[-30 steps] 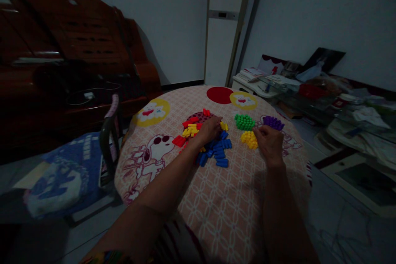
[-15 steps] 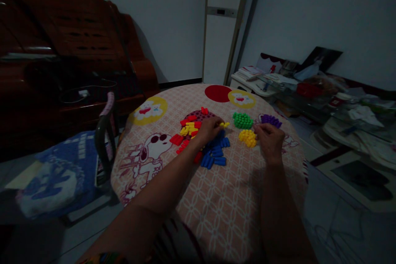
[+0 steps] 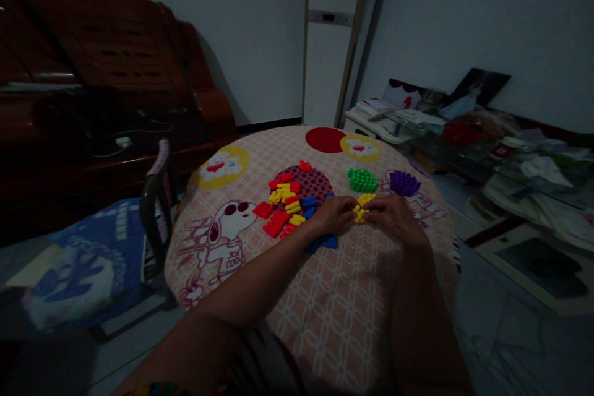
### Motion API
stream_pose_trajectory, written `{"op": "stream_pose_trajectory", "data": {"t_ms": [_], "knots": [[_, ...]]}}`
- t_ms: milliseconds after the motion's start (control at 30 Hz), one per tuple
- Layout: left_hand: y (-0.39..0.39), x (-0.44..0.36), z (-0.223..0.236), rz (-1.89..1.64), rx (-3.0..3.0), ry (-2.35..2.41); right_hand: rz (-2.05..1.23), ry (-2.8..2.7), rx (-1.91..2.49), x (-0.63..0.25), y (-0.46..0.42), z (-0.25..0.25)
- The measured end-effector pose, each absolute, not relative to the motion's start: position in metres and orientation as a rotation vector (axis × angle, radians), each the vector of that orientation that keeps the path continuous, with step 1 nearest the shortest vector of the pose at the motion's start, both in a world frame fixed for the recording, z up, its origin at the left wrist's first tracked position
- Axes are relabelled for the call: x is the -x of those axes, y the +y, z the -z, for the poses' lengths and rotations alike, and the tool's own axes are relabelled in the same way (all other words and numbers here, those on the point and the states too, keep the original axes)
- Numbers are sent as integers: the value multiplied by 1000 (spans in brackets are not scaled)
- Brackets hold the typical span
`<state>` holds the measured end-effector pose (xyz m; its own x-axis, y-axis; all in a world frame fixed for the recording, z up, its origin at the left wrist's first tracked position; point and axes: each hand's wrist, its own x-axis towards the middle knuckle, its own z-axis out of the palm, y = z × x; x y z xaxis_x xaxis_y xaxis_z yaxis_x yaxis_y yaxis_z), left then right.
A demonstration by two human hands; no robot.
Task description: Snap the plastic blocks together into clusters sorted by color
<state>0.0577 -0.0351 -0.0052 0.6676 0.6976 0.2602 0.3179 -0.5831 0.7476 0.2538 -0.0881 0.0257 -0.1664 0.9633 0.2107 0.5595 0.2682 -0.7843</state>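
Note:
My left hand (image 3: 335, 215) has its fingers pinched at the left side of some yellow plastic building blocks (image 3: 360, 213). From the right, my right hand (image 3: 393, 216) closes its fingers on the same yellow blocks; which piece sits in which hand is hard to make out. Behind them is a group of green blocks (image 3: 362, 180), and a purple group (image 3: 404, 183) lies farther right. Blue blocks (image 3: 330, 241) are partly hidden under my left hand and forearm. Loose red blocks (image 3: 276, 223) and yellow blocks (image 3: 281, 194) lie to the left.
A patterned cloth covers the round table (image 3: 320, 309). A chair with a blue cover (image 3: 93, 260) stands at the left, before a wooden sofa (image 3: 134, 68). On the right, a cluttered glass-topped cabinet (image 3: 492, 154) is close to the table.
My left hand has moved right, from beside the loose blocks to the yellow group, bringing a yellow block. My right hand has shifted left and now meets it there.

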Motion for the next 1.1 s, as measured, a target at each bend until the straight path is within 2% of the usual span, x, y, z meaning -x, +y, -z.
{"op": "stream_pose_trajectory", "data": {"t_ms": [133,400,667,933,1100], "knots": [[-34,-62,11,-741,-2192,805,-729,-1785,1474,-264,-92,-25],[-38,-60,13,-628,-2346,671,-290,-1832,1704,-269,-84,-16],[-39,-67,19,-541,-2612,529,-210,-1817,1786,-269,-78,-5],[-22,-30,-4,-673,-2507,989,-350,-1641,1593,-267,-79,-10],[6,27,-11,-735,-2426,1529,-238,-1544,1545,-260,-77,-7]]}}
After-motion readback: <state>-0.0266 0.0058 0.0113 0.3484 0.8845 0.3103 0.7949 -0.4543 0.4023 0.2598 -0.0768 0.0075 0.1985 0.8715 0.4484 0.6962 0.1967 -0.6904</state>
